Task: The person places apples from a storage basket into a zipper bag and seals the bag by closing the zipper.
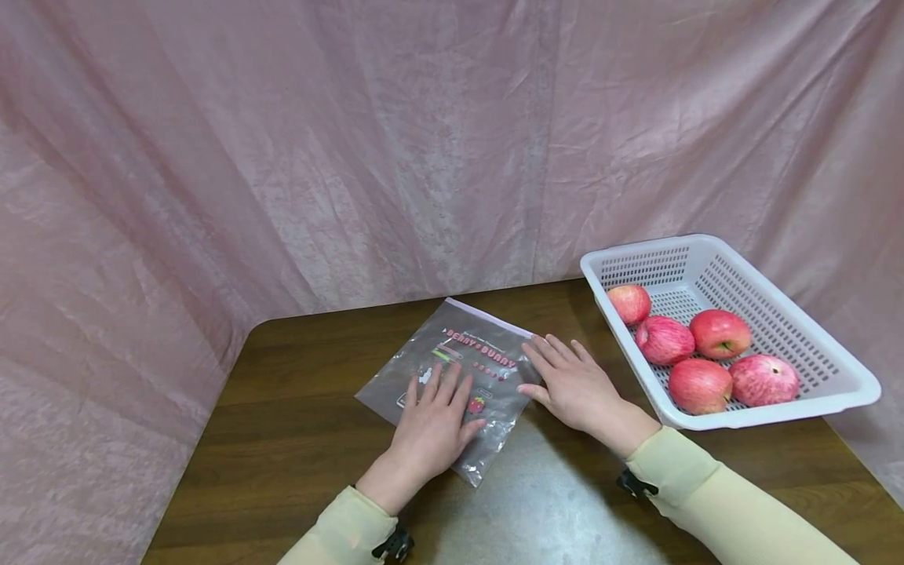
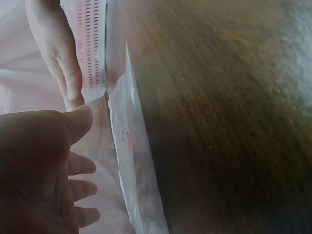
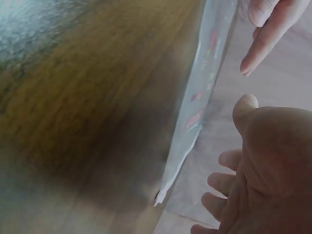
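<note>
A clear zip bag [image 1: 459,345] printed with "BERRY BUNNY" lettering lies flat on the wooden table, its pale zip edge toward the back. Over its lower middle is my left hand [image 1: 432,428], palm down with the fingers extended and slightly spread. My right hand [image 1: 570,382] overlaps the bag's right corner in the head view, fingers extended too. From the side, the left wrist view shows a gap between the left fingers [image 2: 83,190] and the bag [image 2: 134,161]. Likewise, the right fingers [image 3: 222,183] stand apart from the bag [image 3: 195,107]. Neither hand holds anything.
A white perforated plastic basket [image 1: 798,322] stands at the right of the table [image 1: 297,408], with several red apples [image 1: 699,386] inside. Close behind the table hangs a pink curtain [image 1: 424,157]. The basket's near corner is close to my right forearm.
</note>
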The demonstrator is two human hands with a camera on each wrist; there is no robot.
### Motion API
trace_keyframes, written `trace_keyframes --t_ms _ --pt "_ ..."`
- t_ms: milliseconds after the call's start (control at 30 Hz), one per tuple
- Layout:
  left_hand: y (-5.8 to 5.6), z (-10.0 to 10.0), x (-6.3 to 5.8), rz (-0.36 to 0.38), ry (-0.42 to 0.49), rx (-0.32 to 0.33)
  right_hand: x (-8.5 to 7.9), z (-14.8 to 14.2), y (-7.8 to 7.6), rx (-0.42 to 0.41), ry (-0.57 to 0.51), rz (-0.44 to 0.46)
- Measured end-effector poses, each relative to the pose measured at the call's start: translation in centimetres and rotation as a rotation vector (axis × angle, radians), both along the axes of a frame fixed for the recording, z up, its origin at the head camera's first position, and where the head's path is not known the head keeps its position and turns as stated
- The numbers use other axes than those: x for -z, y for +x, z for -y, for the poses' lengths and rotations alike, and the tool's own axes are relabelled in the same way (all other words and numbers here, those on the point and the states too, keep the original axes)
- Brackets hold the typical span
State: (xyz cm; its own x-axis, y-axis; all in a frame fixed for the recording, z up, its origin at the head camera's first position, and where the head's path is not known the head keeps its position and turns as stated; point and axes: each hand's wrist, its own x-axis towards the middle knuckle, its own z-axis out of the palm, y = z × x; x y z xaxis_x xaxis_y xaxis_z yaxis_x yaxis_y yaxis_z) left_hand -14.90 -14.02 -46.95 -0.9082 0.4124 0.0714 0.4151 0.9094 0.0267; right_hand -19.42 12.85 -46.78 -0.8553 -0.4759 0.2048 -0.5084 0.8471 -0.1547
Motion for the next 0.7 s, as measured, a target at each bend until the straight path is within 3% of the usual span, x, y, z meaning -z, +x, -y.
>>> trace_keyframes --t_ms 367,700 --pt "0.1 0.1 0.4 0.067 -0.02 0.011 0.9 -0.1 -0.2 -0.034 0.032 0.042" --pt "0.2 0.3 0.6 0.071 -0.029 0.018 2.5 -0.4 -0.6 -0.077 0.065 0.072"
